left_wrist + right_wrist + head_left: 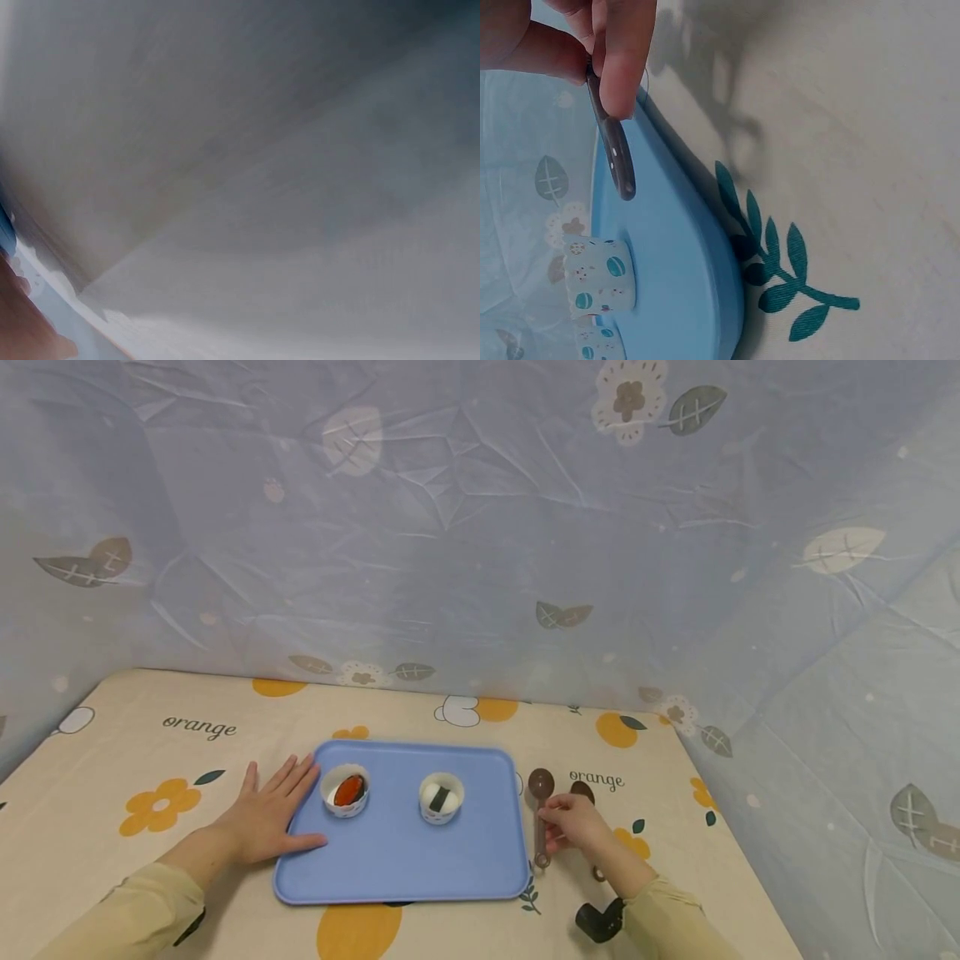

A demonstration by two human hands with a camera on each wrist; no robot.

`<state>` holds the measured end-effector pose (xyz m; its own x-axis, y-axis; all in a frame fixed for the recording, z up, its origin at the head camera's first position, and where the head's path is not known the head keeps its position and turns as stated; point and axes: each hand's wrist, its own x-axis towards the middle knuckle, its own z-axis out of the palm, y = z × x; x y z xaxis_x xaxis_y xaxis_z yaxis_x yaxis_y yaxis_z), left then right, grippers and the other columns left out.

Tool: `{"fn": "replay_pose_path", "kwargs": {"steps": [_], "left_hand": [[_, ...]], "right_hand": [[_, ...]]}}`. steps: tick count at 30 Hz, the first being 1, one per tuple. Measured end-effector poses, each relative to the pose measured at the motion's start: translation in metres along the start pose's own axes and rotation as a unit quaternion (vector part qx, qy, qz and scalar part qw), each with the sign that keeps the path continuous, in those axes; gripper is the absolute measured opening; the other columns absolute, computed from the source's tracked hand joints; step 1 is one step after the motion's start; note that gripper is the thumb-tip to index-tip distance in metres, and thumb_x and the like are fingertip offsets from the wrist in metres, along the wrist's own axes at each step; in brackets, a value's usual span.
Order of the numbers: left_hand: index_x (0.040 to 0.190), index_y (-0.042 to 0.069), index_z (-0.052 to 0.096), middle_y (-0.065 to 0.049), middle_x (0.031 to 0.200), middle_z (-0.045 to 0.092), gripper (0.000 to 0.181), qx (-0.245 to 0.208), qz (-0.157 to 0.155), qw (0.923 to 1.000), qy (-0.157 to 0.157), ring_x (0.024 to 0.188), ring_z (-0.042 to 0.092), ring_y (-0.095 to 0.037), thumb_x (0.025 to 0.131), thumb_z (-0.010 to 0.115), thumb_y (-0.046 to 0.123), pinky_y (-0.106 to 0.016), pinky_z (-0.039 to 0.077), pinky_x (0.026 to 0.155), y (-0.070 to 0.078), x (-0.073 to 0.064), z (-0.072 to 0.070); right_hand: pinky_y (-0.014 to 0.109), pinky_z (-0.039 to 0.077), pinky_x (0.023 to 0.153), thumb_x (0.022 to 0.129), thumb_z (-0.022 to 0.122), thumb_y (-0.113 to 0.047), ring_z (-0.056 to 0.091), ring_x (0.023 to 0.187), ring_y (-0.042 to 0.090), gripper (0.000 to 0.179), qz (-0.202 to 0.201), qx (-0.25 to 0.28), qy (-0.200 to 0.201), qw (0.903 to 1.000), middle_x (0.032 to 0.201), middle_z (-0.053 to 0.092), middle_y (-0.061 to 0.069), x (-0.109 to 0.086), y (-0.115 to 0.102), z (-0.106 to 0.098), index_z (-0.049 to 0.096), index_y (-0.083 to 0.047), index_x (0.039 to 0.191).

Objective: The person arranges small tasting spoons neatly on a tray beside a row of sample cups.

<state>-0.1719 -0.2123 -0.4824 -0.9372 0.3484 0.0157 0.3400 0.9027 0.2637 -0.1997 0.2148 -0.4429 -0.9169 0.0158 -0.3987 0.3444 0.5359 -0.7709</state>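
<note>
In the head view my left hand [262, 814] lies with fingers spread on the left edge of a blue tray [390, 872]. My right hand [576, 824], just right of the tray, pinches a brown spoon [541, 784] by its handle. The right wrist view shows the spoon handle's end [619, 161] held between thumb and fingers, raised above the cloth. A second brown spoon [582, 790] lies beyond and partly beneath the right hand. On the tray stand two small patterned cups: one cup [345, 810] holds an orange-and-black piece [349, 791], the other cup [439, 816] a white rice ball [430, 795] with a dark strip.
A black angled object [598, 922] is beside the right sleeve. The table is covered by a cream cloth [225, 760] printed with oranges and leaves. Blue-grey patterned fabric [450, 568] rises behind and on the right. The left wrist view is mostly blurred pale surface.
</note>
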Motion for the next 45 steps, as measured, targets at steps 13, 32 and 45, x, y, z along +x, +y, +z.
{"fn": "replay_pose_path", "kwargs": {"steps": [13, 32, 45], "left_hand": [[0.144, -0.001, 0.026, -0.021, 0.152, 0.023, 0.105, -0.006, 0.002, 1.0000, 0.001, 0.140, 0.019, -0.043, 0.073, 0.056, 0.071, -0.073, 0.000, 0.104, 0.000, -0.001, 0.000], [0.144, -0.001, 0.025, -0.021, 0.152, 0.023, 0.105, 0.000, -0.003, 1.0000, 0.000, 0.140, 0.019, -0.042, 0.074, 0.055, 0.071, -0.073, 0.000, 0.104, 0.001, 0.000, -0.001], [0.144, -0.002, 0.026, -0.022, 0.152, 0.023, 0.104, 0.000, 0.001, 1.0000, 0.001, 0.139, 0.020, -0.043, 0.075, 0.055, 0.070, -0.071, 0.002, 0.106, 0.001, 0.000, 0.000]], "right_hand": [[0.026, 0.055, 0.052, 0.090, 0.054, -0.007, 0.056, 0.056, 0.011, 0.016, -0.017, 0.016, -0.011, 0.9997, 0.067, 0.056, 0.004, -0.003, -0.009, -0.002, 0.060, 0.005, 0.098], [0.025, 0.055, 0.055, 0.092, 0.054, -0.009, 0.057, 0.059, 0.011, 0.019, -0.027, 0.031, -0.032, 0.9987, 0.070, 0.057, 0.004, -0.011, -0.021, -0.003, 0.060, 0.005, 0.103], [0.025, 0.055, 0.055, 0.092, 0.054, -0.010, 0.057, 0.061, 0.011, 0.020, -0.035, 0.046, -0.048, 0.9972, 0.071, 0.057, 0.003, -0.012, -0.036, 0.000, 0.060, 0.004, 0.105]]}}
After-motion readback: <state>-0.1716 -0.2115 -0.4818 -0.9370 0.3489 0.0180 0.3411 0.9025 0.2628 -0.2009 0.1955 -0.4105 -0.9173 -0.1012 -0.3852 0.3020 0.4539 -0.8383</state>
